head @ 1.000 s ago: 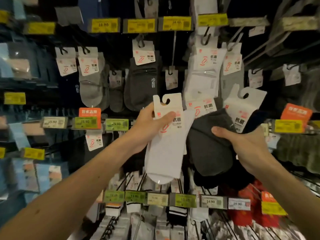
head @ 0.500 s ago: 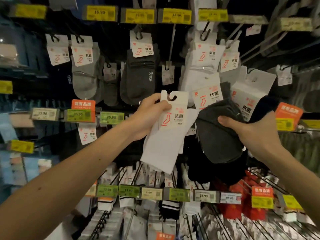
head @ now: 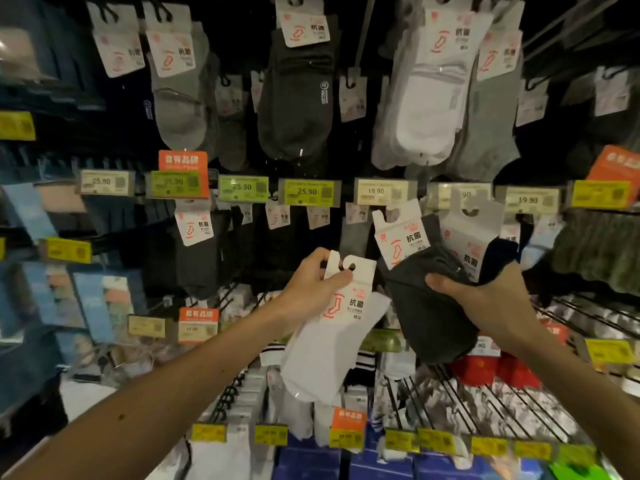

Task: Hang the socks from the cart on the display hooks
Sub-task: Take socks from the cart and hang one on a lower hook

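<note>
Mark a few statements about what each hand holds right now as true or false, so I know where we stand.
1. The left hand pinches the white sock pack by its white cardboard hanger card. True.
2. The right hand holds nothing. False: it grips a bundle of dark grey socks.
3. The white sock pack already hangs on a display hook. False: the left hand holds it, with no hook through its hole.
4. A pale price label above the hands reads 19.90. True.
</note>
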